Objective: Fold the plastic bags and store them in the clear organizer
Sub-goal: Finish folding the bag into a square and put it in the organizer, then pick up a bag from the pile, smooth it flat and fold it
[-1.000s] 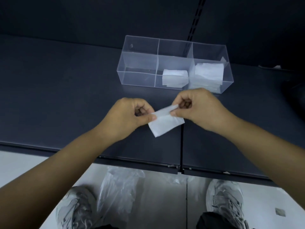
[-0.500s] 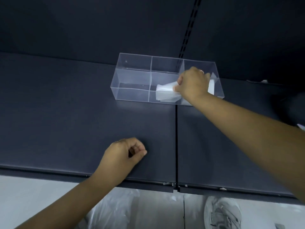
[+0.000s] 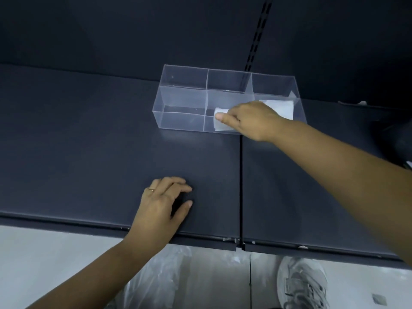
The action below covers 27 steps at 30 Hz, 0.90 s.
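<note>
While the right hand gripped a folded bag inside the clear organizer, left hand slack, plastic bags lay unfolded below.

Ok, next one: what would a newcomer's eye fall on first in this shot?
The clear organizer stands toward the back of the dark shelf. The right hand reaches into its middle compartment, pinching a white folded bag. A white stack of more bags sits in the right compartment, and the left hand rests open near the shelf's front edge.
</note>
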Available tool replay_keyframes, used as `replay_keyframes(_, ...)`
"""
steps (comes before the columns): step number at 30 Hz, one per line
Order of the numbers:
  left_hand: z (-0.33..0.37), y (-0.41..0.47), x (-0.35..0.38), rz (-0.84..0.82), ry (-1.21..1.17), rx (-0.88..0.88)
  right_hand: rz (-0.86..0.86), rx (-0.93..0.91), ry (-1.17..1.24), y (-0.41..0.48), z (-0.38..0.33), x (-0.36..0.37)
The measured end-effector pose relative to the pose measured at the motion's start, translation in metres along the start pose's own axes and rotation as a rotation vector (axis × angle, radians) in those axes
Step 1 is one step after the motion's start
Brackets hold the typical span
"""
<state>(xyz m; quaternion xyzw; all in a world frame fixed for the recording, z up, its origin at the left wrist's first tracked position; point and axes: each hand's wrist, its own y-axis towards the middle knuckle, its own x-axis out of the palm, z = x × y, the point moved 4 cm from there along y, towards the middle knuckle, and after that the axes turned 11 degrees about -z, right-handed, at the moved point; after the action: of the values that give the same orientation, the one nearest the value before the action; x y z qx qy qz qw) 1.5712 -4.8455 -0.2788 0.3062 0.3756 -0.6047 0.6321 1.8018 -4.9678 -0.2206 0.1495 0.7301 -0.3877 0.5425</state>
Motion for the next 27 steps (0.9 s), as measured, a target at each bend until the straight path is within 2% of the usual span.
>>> replay_keyframes(1,-0.005,-0.003,0.001,-0.027,0.06,-0.013,0.051,-0.001,0.011,-0.003,-0.003,-0.004)
replay_keyframes(3,-0.014,-0.009,-0.001,-0.095,0.192,-0.02,0.282,-0.092,0.067,-0.021,-0.022,-0.01)
replay_keyframes(5,-0.025,-0.015,-0.003,-0.16,0.305,-0.01,0.504,-0.33,0.178,-0.058,-0.058,0.001)
replay_keyframes(6,-0.031,-0.018,-0.004,-0.18,0.346,-0.009,0.521,-0.467,0.209,-0.082,-0.082,0.016)
replay_keyframes(8,-0.041,-0.024,-0.007,-0.208,0.402,-0.023,0.341,-0.709,0.236,-0.126,-0.127,0.068)
replay_keyframes(10,-0.049,-0.03,-0.009,-0.215,0.432,-0.044,0.019,-0.795,0.209,-0.15,-0.154,0.125)
replay_keyframes(12,-0.055,-0.035,-0.011,-0.211,0.44,-0.06,-0.262,-0.715,0.168,-0.152,-0.162,0.172)
replay_keyframes(14,-0.059,-0.041,-0.013,-0.196,0.449,-0.059,-0.378,-0.625,0.118,-0.144,-0.16,0.208)
replay_keyframes(19,-0.067,-0.048,-0.012,-0.176,0.453,-0.035,-0.535,-0.536,0.113,-0.121,-0.151,0.243)
replay_keyframes(23,-0.067,-0.049,-0.015,-0.211,0.444,-0.05,-0.386,-0.602,0.215,-0.133,-0.156,0.217)
replay_keyframes(25,-0.064,-0.049,-0.019,-0.242,0.3,-0.082,-0.313,-0.63,0.353,-0.151,-0.16,0.189)
replay_keyframes(27,-0.055,-0.049,-0.029,-0.304,-0.097,-0.159,-0.251,-0.559,0.56,-0.163,-0.157,0.15)
